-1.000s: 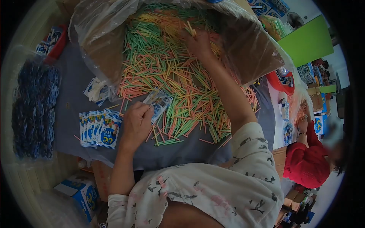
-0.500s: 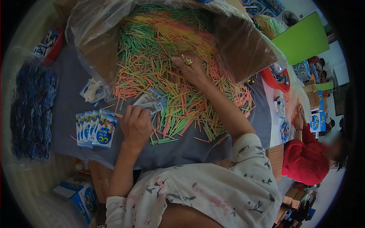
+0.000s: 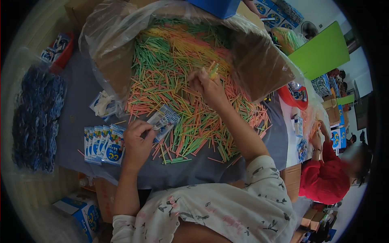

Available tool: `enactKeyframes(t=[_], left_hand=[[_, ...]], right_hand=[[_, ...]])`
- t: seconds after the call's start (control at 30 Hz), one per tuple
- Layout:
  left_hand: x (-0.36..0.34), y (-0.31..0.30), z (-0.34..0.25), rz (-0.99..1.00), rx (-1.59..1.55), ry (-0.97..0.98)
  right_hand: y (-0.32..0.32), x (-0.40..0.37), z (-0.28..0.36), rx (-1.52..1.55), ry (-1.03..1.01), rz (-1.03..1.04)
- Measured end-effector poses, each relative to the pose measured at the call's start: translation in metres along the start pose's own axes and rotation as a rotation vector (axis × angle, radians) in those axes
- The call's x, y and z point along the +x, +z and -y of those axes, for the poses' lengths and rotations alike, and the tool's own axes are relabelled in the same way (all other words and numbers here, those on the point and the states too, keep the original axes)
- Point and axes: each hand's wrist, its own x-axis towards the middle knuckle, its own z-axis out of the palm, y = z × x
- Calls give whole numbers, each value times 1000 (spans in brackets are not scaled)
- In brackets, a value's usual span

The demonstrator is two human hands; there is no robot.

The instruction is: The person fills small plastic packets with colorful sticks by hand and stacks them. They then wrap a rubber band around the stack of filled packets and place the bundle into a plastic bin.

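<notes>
My left hand [image 3: 139, 139] pinches the edge of a small clear-and-blue plastic packet [image 3: 164, 122], which lies over the near part of the stick pile. Above a wide pile of thin pink, green and yellow sticks [image 3: 174, 95], my right hand [image 3: 208, 87] is closed around a small bundle of sticks [image 3: 213, 71], their ends poking up past the fingers. A fanned row of printed blue-and-white packets [image 3: 111, 148] lies left of my left hand. Behind it, a packet with a whitish item on it [image 3: 103, 104] rests beside the box flap.
An open cardboard box lined with clear plastic [image 3: 261, 60] surrounds the pile. Blue packets fill a large clear bag [image 3: 36, 117] at left. Red baskets [image 3: 63, 56] stand on both sides. A person in a red sleeve [image 3: 324, 174] works at right. A blue container [image 3: 216, 7] shows at the top.
My right hand has lifted slightly, its stick bundle now standing out more clearly above the fingers. My left thumb and fingers have shifted on the packet. A blue container shows more at the top.
</notes>
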Motion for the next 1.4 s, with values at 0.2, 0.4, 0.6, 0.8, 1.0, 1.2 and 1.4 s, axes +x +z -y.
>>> enactKeyframes(t=[0.2,0.4,0.6,0.8,1.0,1.2,1.4], left_hand=[[4,-3,-8,-177,-120,50],[3,1,-15,-153,-352,-67],[-4,-1,-17,-156,-341,-60],[-6,3,-19,-129,-463,-34],[-5,8,-16,-116,-574,-7],[1,17,-19,-38,-643,-25],[-1,30,-26,-25,-855,-69]], right_hand=[[17,-18,27,420,-71,205],[41,-27,37,701,-6,205],[49,-29,42,495,-182,347],[56,-32,40,1,-364,393],[61,-32,24,-150,-373,447],[69,-44,40,13,-205,301],[71,-51,25,107,-175,473]])
